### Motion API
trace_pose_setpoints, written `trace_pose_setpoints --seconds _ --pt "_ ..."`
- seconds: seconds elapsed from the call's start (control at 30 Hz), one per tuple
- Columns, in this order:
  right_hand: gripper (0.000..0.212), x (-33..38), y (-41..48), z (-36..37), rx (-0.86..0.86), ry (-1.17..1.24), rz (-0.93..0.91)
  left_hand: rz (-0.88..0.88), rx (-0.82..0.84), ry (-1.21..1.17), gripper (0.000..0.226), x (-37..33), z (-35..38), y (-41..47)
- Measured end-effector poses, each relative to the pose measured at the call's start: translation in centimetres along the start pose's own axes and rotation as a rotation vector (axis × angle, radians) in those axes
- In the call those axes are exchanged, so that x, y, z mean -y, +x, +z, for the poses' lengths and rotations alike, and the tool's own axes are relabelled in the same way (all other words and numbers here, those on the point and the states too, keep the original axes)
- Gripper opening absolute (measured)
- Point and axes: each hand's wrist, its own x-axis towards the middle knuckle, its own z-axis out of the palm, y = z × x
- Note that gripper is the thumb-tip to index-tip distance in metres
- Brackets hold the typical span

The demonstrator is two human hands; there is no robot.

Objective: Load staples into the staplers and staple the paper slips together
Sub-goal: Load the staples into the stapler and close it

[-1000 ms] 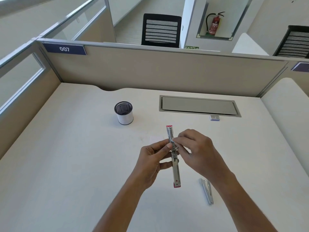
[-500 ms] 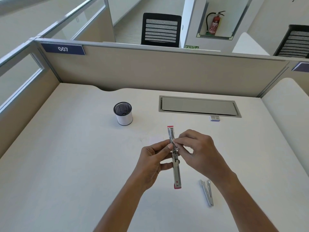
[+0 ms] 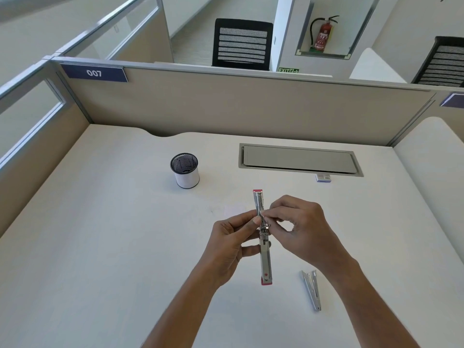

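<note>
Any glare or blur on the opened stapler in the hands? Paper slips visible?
Head view: stapler metal shows mild sheen, no blown glare, reasonably sharp; head view: pale paper slip nearly washes out against the white desk; wide-angle lens bows the partition.

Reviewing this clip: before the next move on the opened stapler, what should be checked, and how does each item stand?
1. Stapler swung open: ok.
2. Left hand grips the stapler at its middle: ok.
3. Right hand pinches at the stapler's channel: ok.
4. Staples seated in the channel: cannot tell, fingers hide it.
5. Second stapler lies on the desk, apart from both hands: ok.
6. Staple box on the desk: ok.
</note>
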Motion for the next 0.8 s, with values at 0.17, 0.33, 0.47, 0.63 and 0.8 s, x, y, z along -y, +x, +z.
trace_pose_setpoints --seconds 0.17,0.33,0.47,0.63,0.8 --pt "0.016 0.21 0.21 0.01 0.000 0.028 0.032 0.007 0.001 0.013 0.031 -0.07 -0.01 0.01" --pt "0.011 0.17 0.16 0.06 0.016 0.008 0.030 0.015 0.006 0.043 0.031 -0.22 -0.19 -0.05" --pt "0.011 0.59 -0.01 0.32 -0.052 -0.007 0.029 0.017 -0.001 0.023 0.032 -0.32 -0.07 -0.19" --pt "0.013 0.63 -0.03 -0.02 -0.225 0.078 0.096 0.017 -0.027 0.022 0.031 -0.55 -0.01 -0.16" --pt "0.016 0.42 0.11 -0.31 -0.131 0.040 0.056 0.020 -0.008 0.032 0.031 -0.59 0.06 -0.23"
